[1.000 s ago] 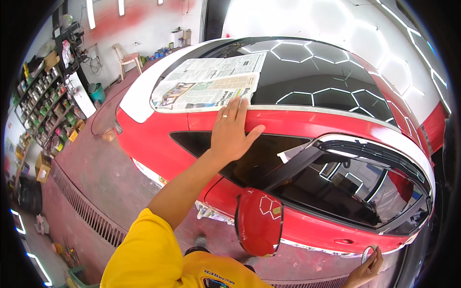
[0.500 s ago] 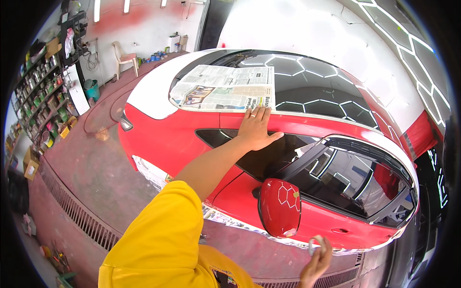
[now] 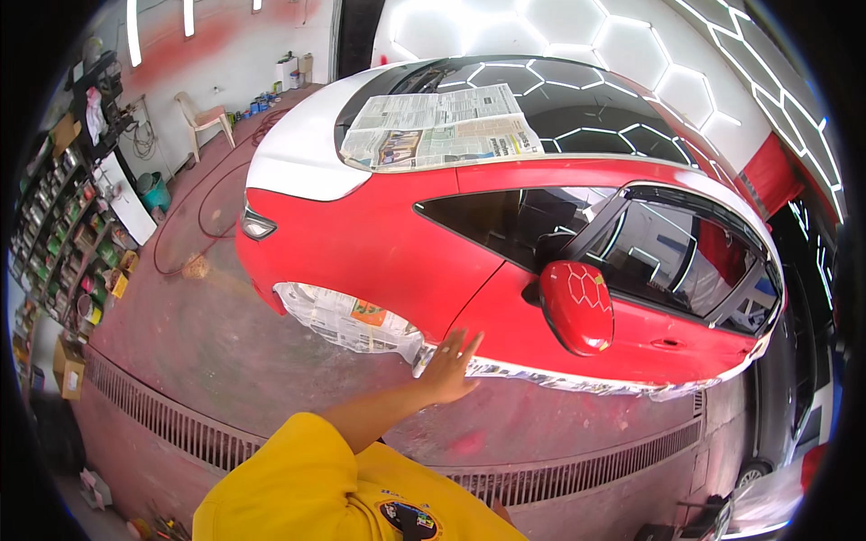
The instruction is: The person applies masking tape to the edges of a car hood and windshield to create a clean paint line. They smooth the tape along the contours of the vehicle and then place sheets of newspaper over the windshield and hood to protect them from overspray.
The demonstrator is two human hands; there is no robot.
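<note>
Where a stained, dusty red floor (image 3: 207, 307) spreads out, a rounded red car (image 3: 361, 234) stands across the middle; its smooth, dark windshield (image 3: 586, 104) reflects hexagon shapes beside the white hood (image 3: 298, 162); a creased newspaper sheet (image 3: 442, 135) lies flat on the windshield; crumpled newspaper (image 3: 347, 320) drapes the front wheel area; the glossy, egg-shaped side mirror (image 3: 577, 307) juts out; the left hand (image 3: 448, 368), fingers spread, appears against the car's lower edge, contact unclear; the right hand is out of view, its fingers impossible to tell.
</note>
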